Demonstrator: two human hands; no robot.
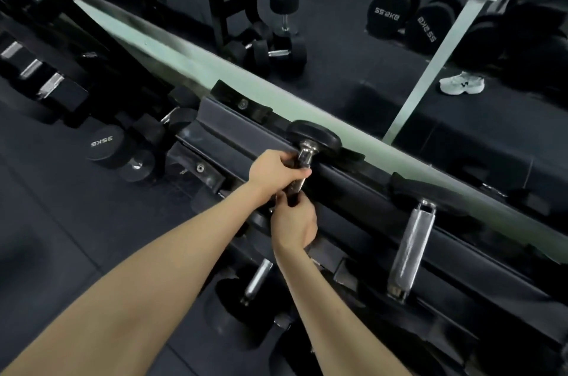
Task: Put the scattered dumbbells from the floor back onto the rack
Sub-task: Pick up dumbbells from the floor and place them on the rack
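1. Lying low at the left end of the rack, a 35KG dumbbell shows its marked face. I cannot tell whether it sits on the floor or on the rack's bottom tier.
2. The left hand is over the rack's top tier. Its fingers are curled round the chrome handle and the thumb is pressed along it, close to the far head. That is probably to carry the load near its heavy end.
3. The held dumbbell lies crosswise on the rack's top tier, its far head at the back rail. The hands hide the near head. Crosswise, each head can settle on its own rail.
4. The right hand is at the rack's front edge, fingers wrapped round the near end of the handle. It seems to steady and steer rather than lift.
5. Further right on the rack's top tier, a racked dumbbell lies crosswise too, a pattern for this one.
6. Seating looks nearly finished; letting go should wait until both heads bear on the rack.
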